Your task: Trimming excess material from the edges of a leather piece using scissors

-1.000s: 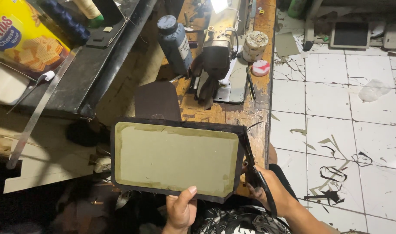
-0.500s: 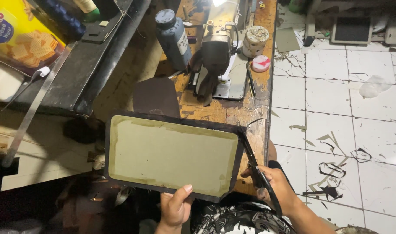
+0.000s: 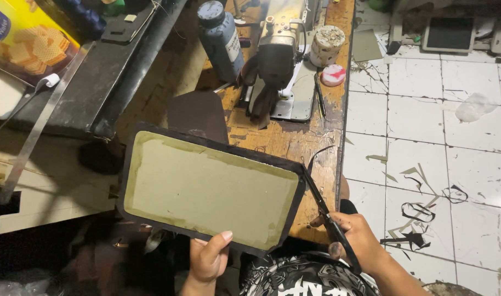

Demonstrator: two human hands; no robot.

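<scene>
While the left hand (image 3: 209, 257) pinches the panel (image 3: 209, 189) by its lower edge at centre frame, the right hand (image 3: 360, 244) grips scissors (image 3: 327, 216) at its right corner; it looks light, fairly stiff; hold the dark border.

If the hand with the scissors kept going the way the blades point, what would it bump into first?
The right hand aims its black scissors up-left, so the first thing met would likely be the black-edged tan rectangular panel, at its right edge; the blades look already there.
</scene>
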